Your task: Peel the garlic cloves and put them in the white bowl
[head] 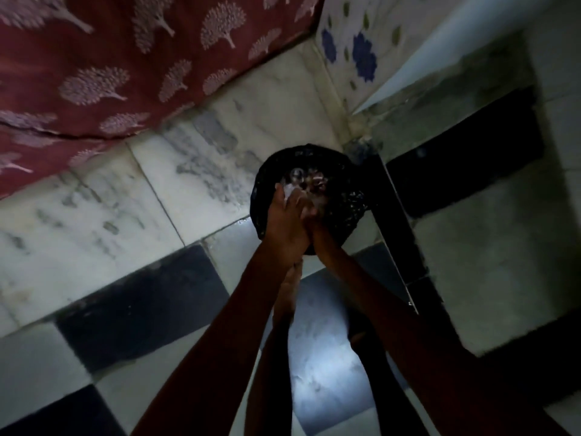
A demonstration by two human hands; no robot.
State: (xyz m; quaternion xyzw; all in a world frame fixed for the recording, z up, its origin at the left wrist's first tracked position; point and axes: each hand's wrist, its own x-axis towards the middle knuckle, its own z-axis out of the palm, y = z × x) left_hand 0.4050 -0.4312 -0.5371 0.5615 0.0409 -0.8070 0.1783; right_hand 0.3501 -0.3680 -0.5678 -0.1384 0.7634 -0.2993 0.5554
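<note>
My left hand (284, 221) and my right hand (316, 226) are pressed palm to palm over a round black bin (345, 212) lined with a dark bag. Pale, papery garlic skins (290, 192) show at the fingertips of my left hand, whose fingers lie fairly straight. My right hand is mostly hidden behind the left, so the lie of its fingers is unclear. More pale scraps and some rubbish lie inside the bin. No white bowl and no whole cloves appear in this dim view.
The bin stands on a floor of white marble and black tiles (141, 297), close to a wall corner (355, 127). A red cloth with a pale tree pattern (110, 58) hangs at the upper left. A bare foot (287, 294) shows below my arms.
</note>
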